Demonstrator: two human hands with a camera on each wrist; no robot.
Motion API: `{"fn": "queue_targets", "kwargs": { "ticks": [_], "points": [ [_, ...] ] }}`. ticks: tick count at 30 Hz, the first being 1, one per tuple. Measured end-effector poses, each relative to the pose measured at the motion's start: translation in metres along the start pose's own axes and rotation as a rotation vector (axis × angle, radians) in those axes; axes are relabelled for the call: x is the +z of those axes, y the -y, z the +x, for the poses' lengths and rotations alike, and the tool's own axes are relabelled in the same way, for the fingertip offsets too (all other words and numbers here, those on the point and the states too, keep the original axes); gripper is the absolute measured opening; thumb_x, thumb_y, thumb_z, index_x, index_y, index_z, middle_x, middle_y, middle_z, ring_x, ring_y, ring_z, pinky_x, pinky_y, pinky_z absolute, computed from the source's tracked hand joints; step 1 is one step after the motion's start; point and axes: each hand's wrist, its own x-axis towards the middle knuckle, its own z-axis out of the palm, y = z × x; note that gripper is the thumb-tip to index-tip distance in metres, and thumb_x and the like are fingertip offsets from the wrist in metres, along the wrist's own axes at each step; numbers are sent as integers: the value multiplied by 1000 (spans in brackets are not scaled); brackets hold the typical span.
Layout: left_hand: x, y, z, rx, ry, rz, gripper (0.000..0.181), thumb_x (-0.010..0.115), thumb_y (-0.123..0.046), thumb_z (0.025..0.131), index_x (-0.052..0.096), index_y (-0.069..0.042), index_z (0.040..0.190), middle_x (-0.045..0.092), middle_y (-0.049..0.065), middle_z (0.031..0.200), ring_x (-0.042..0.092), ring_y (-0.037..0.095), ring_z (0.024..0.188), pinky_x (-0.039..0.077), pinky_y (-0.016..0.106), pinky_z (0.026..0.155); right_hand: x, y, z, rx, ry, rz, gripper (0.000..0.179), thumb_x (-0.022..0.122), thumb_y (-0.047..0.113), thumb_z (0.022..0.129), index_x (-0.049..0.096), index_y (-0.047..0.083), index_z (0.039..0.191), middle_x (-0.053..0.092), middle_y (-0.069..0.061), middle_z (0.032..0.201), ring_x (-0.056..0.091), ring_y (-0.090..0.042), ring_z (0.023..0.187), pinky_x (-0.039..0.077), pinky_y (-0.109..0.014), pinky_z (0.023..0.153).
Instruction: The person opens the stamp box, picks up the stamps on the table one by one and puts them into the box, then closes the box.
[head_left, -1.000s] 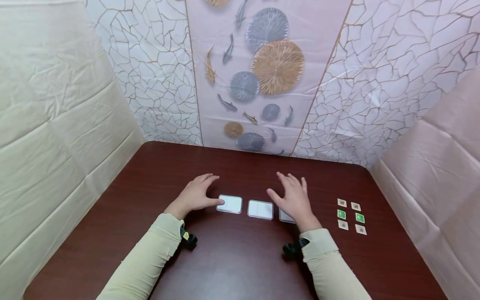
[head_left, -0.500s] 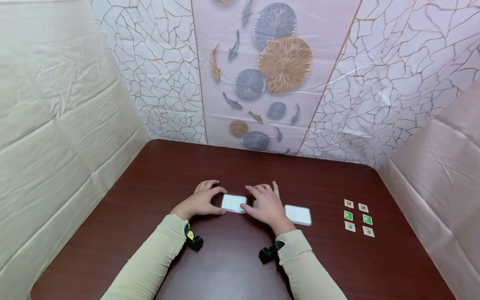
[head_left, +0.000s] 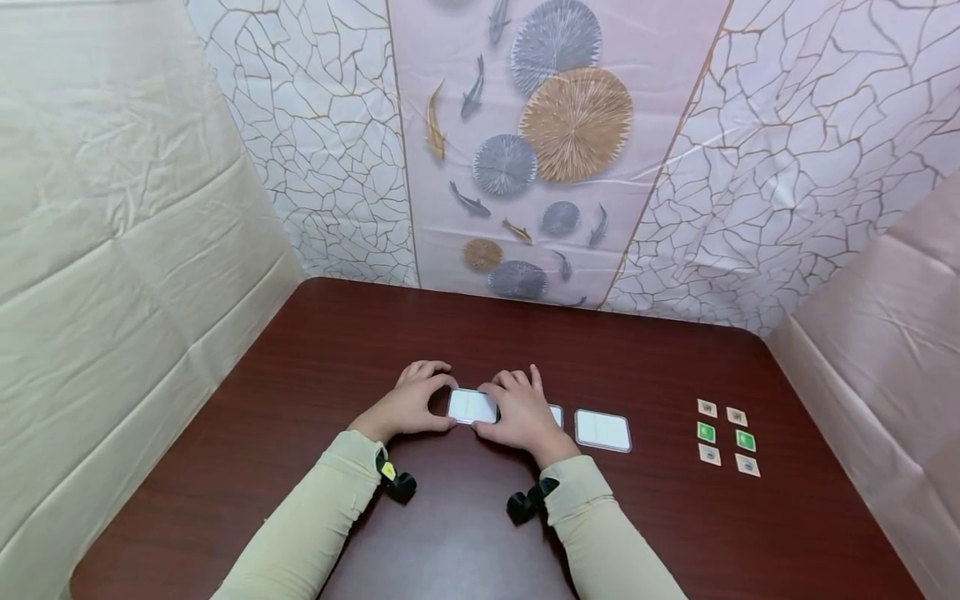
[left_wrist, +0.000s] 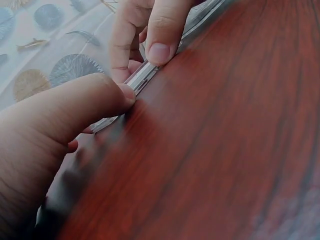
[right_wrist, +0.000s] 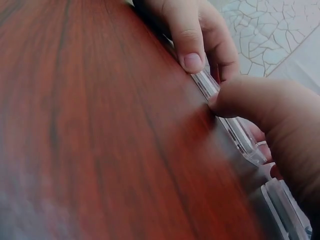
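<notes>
Jointly, the left hand (head_left: 408,404) and the right hand (head_left: 517,412) are clamped on one clear rectangular plastic case with a white face (head_left: 471,406). The left hand grips its left end; the right hand grips its right end. Both thumbs bear on the near edge, tips apart, while the fingers reach round to the far edge. The case occupies the leftmost position in a row of three, near the middle of the dark reddish-brown wood-grain tabletop (head_left: 450,533). Whether its underside touches the surface cannot be told.

Each wrist carries a small black device, the left (head_left: 397,486) and the right (head_left: 525,504), at the cuff of a pale beige sleeve (head_left: 315,500).

Right of the gripped unit, a middle case (head_left: 556,414) is partly covered by the right hand. Just beside it, on the right, a matching rightmost case (head_left: 603,431) lies flat.

Well apart, toward the right side, six small square pieces form two columns of three: a far pair, pale with dark marks (head_left: 707,407); a centre pair, green with light borders (head_left: 706,432); and a near pair, pale with dark marks (head_left: 708,454).

Along the far edge hangs a printed fish-and-disc backdrop (head_left: 517,150).
</notes>
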Motion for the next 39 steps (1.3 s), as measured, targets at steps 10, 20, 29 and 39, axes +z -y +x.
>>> {"fn": "queue_targets", "kwargs": {
  "ticks": [10,20,29,39],
  "points": [
    [1,2,0,7,-5,7,53,82,-45,76,64,-21,119,46,8,148,35,30,137,20,55,117,-7,-2,1,-27,-36,23,58,68,56,81,69,19,126,59,0,116,50,-27,118,10,-62,119],
    [2,3,-1,0,-5,14,52,79,-46,78,63,-24,122,45,6,149,36,29,136,20,52,118,-37,-18,21,9,-54,82,57,70,53,86,66,17,131,57,-3,118,53,-27,112,19,-58,117],
    [1,-1,-2,0,-15,11,50,81,-44,77,63,-25,120,42,11,149,35,33,136,22,51,117,-38,-31,42,69,4,148,61,70,52,87,65,14,134,57,-5,118,55,-24,101,40,-49,104],
    [2,2,-2,-7,-13,-4,50,81,-43,78,63,-27,122,36,12,151,33,33,137,28,53,114,-18,-36,55,136,147,154,66,69,49,89,58,12,142,52,-8,126,56,-26,104,49,-44,92]
  ]
}}
